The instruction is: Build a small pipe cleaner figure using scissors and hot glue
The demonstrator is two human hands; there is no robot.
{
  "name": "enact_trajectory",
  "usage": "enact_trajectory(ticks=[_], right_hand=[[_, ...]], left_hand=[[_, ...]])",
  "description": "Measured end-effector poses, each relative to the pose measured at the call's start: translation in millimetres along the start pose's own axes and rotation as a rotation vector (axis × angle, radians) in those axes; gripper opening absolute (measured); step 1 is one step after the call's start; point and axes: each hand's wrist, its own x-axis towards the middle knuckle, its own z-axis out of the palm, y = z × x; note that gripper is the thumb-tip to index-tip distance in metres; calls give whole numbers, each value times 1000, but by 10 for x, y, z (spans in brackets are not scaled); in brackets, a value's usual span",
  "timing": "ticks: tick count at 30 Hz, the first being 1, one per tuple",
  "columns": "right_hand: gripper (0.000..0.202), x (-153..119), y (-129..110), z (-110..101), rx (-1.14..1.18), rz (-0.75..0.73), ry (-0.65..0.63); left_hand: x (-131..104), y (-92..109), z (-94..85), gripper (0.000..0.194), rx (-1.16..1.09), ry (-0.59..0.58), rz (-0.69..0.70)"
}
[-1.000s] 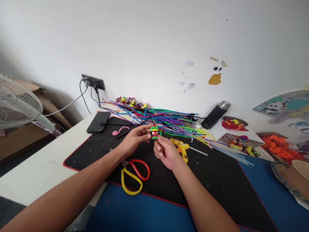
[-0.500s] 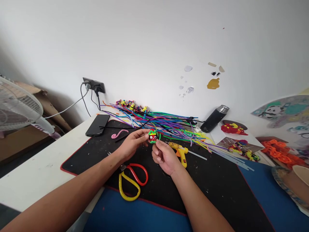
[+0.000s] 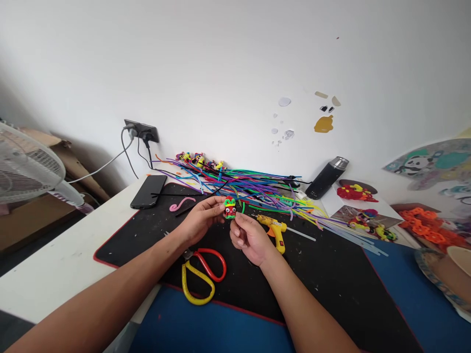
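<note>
Between my two hands, above the black mat, is a small pipe-cleaner figure head in red, green and yellow with googly eyes. My left hand pinches its left side with thumb and fingers. At its lower right, the fingertips of my right hand are closed on it. Under my left wrist lie scissors with one red and one yellow handle, their blades partly hidden. A yellow glue gun with a glue stick in it rests just beyond my right hand.
Colourful pipe cleaners spread along the wall, with small finished figures behind them. A phone and a curled pink pipe cleaner lie to the left. A black flask leans at the right, near a basket. A fan stands far left.
The figure head has turned and tilted slightly, showing more green along its lower edge. Both hands keep hold of it and have shifted a little to the left.
</note>
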Motion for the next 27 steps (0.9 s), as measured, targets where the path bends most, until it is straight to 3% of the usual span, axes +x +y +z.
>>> enact_trajectory(ticks=[13,21,27], right_hand=[[44,3,-10,-2,10,-5,18],[45,9,-18,-10,19,15,44],[43,15,-21,-7,0,14,63]], left_hand=[[8,-28,-96,42,-14,-51,-10],[-17,9,-54,81,386,-122,152],[-38,13,-44,74,608,-125,226]])
